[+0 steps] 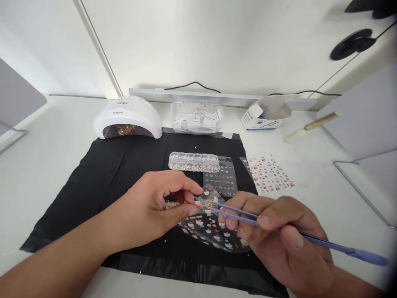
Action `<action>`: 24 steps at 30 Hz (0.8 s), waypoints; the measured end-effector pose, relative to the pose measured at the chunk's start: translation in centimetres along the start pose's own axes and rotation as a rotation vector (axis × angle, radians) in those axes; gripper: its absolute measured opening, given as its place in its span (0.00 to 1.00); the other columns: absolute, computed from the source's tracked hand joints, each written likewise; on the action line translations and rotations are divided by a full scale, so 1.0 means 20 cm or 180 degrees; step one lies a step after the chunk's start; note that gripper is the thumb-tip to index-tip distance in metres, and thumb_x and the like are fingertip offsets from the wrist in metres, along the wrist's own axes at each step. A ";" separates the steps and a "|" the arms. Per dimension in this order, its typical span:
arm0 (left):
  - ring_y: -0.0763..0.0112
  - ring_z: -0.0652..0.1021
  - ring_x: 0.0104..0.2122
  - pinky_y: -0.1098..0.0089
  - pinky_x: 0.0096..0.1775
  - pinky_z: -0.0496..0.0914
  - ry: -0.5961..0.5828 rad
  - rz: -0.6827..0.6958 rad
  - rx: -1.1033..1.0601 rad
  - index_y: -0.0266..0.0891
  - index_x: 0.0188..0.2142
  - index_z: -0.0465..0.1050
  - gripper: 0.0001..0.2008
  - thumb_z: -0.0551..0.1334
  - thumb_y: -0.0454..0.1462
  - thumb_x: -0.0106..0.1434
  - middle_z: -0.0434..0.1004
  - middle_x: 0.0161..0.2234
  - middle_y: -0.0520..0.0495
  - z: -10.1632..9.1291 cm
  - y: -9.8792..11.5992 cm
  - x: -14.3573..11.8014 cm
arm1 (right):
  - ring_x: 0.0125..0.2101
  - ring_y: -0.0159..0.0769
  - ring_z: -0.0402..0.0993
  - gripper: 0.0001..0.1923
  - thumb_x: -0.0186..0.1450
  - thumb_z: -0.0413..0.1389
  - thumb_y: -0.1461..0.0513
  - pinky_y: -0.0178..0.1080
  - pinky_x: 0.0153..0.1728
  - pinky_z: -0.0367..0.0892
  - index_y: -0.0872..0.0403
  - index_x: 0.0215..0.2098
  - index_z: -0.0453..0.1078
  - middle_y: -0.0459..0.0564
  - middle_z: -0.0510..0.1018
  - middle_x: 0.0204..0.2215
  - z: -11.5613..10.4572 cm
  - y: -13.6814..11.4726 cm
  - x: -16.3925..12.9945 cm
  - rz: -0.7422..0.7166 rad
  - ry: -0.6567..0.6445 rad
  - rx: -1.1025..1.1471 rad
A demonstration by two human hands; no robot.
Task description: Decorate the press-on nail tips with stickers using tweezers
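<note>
My left hand (164,203) is closed, with thumb and forefinger pinched around something small and clear that I cannot make out. In my right hand (279,231) is a pair of blue tweezers (273,227), its tips pointing left and close to the left fingertips. Beneath both hands spreads a clear sticker sheet (214,231) with red and white cartoon cats. Some right fingers overlap its edge; whether they grip it I cannot tell. Behind the sheet sits a clear compartment case (194,161) of small rhinestones, partly on a second sticker sheet (221,178).
A black mat (124,174) covers the table's middle. Along the back stand a white nail lamp (130,114), a plastic tub (197,118) of packets and an open box (263,118) of alcohol pads. On the right lie another sticker sheet (271,174) and a brush (310,126).
</note>
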State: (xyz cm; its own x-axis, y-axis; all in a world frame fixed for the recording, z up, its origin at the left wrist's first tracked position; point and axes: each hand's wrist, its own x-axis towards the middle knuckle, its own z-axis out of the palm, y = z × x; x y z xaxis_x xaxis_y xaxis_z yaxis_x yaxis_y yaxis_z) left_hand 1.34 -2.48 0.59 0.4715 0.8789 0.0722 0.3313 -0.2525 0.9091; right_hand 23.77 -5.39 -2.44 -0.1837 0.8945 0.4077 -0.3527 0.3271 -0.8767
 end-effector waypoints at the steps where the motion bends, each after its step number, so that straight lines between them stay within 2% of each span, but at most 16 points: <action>1: 0.76 0.76 0.30 0.78 0.32 0.72 -0.0027 -0.0061 0.0097 0.42 0.39 0.79 0.07 0.67 0.33 0.61 0.76 0.31 0.53 0.00 0.01 0.00 | 0.27 0.43 0.76 0.11 0.69 0.54 0.56 0.47 0.29 0.74 0.47 0.40 0.79 0.50 0.78 0.21 -0.01 0.00 0.00 -0.0024 -0.0083 0.0010; 6: 0.79 0.76 0.29 0.81 0.30 0.70 -0.0123 -0.0196 0.0329 0.45 0.39 0.78 0.08 0.65 0.32 0.61 0.75 0.30 0.56 -0.01 0.04 -0.01 | 0.29 0.42 0.77 0.10 0.69 0.54 0.58 0.47 0.30 0.75 0.47 0.42 0.78 0.50 0.78 0.24 -0.02 -0.02 -0.02 0.0183 -0.0222 -0.0001; 12: 0.80 0.76 0.29 0.82 0.30 0.70 -0.0153 -0.0351 0.0018 0.42 0.35 0.78 0.05 0.65 0.31 0.61 0.77 0.30 0.57 -0.01 0.05 0.00 | 0.28 0.44 0.78 0.08 0.68 0.56 0.58 0.49 0.30 0.76 0.47 0.40 0.78 0.49 0.78 0.22 -0.03 -0.03 -0.04 0.0325 -0.0126 0.0017; 20: 0.81 0.76 0.29 0.84 0.29 0.71 -0.0105 -0.0289 0.0092 0.47 0.39 0.79 0.08 0.65 0.32 0.62 0.77 0.32 0.57 0.00 0.04 0.00 | 0.28 0.42 0.78 0.09 0.69 0.54 0.59 0.48 0.31 0.76 0.49 0.43 0.77 0.48 0.77 0.24 -0.02 -0.03 -0.05 0.0180 -0.0161 -0.0073; 24: 0.82 0.76 0.29 0.85 0.29 0.70 -0.0107 -0.0255 0.0258 0.46 0.38 0.79 0.07 0.65 0.33 0.62 0.76 0.30 0.58 0.00 0.05 0.00 | 0.27 0.42 0.78 0.09 0.68 0.55 0.60 0.50 0.31 0.76 0.50 0.42 0.78 0.49 0.78 0.24 -0.02 -0.03 -0.04 0.0115 -0.0168 -0.0164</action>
State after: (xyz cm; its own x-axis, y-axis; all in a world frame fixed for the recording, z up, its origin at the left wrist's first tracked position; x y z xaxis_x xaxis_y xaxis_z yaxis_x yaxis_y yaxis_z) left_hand 1.54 -2.75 1.46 0.4674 0.8839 -0.0144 0.4333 -0.2149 0.8752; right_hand 24.46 -6.17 -2.36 -0.2439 0.8892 0.3871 -0.2976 0.3113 -0.9025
